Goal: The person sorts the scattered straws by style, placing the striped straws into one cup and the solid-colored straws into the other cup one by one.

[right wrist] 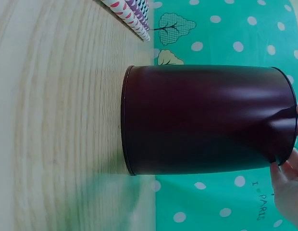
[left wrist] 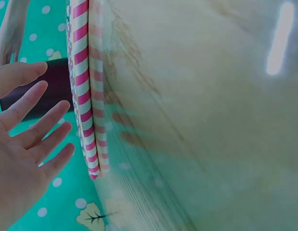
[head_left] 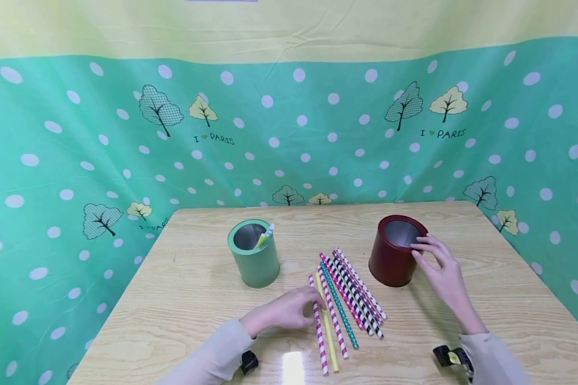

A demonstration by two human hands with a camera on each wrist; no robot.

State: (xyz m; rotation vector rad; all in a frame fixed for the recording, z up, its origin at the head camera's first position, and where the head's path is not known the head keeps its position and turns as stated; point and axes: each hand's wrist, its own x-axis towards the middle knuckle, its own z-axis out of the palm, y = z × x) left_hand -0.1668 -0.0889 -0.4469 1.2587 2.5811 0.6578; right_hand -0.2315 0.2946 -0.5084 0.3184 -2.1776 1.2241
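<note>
My left hand point(head_left: 294, 309) hovers at the left side of a loose row of paper straws. In the left wrist view its fingers point(left wrist: 41, 130) are spread and hold nothing, beside a pink-and-white striped straw point(left wrist: 81, 72). A yellow straw point(head_left: 328, 331), a teal dotted straw point(head_left: 339, 299) and several patterned ones lie alongside. My right hand point(head_left: 443, 272) pinches the near right rim of a dark red can point(head_left: 392, 262), thumb outside and fingers over the mouth. That can stands upright on the table; its inside is partly visible and grey.
A green can point(head_left: 257, 264) stands upright at the left back, with a few straws point(head_left: 265, 236) leaning out over its right rim. The wooden table point(head_left: 183, 267) ends at a green dotted cloth point(head_left: 298, 160) behind and beside it.
</note>
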